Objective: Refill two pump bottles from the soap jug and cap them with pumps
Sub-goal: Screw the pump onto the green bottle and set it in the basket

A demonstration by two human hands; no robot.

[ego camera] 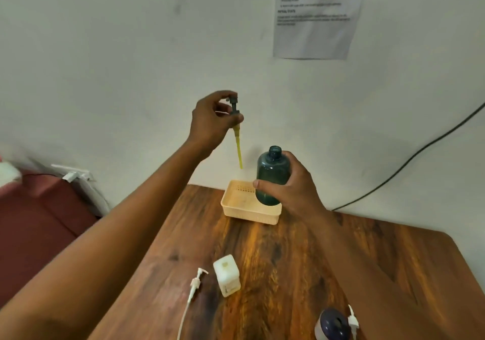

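Observation:
My right hand grips a dark teal bottle with its neck open, held upright above the cream basket. My left hand is raised up and to the left of the bottle, pinching a dark pump head with a yellow-coated tube that hangs down, its tip just left of the bottle's shoulder. A white square bottle stands uncapped near the table's front. A white pump with a long tube lies on the wood to its left. At the bottom edge stands a dark-capped container with a white pump beside it.
The wooden table is pushed against a white wall. A printed sheet hangs on the wall. A black cable runs down the wall at the right. A dark red seat is off the table's left side.

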